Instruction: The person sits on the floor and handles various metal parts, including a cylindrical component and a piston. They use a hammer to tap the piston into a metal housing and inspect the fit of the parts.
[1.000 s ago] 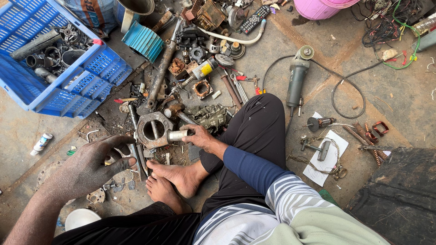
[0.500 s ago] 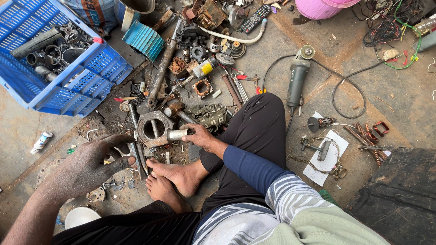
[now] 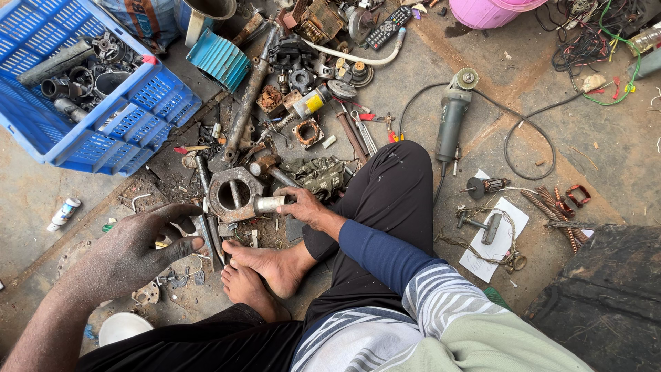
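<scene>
I sit on the ground with my bare feet (image 3: 265,265) drawn in. My right hand (image 3: 303,205) is shut on a short silver metal cylinder (image 3: 268,203) and holds it against a rusty round metal housing (image 3: 233,195) with a big hole. My grease-blackened left hand (image 3: 134,251) hovers low at the left, fingers spread over small metal scraps and a flat metal bar (image 3: 205,238) beside the housing. It holds nothing that I can see.
A blue plastic crate (image 3: 148,103) of metal parts stands at the top left. An angle grinder (image 3: 451,120) with its cable lies right of my knee. Motor parts, a long rusty shaft (image 3: 246,103), pliers, wires and a pink bucket (image 3: 485,10) crowd the floor.
My left hand has crept slightly right toward the housing. The right hand and the cylinder have stayed put.
</scene>
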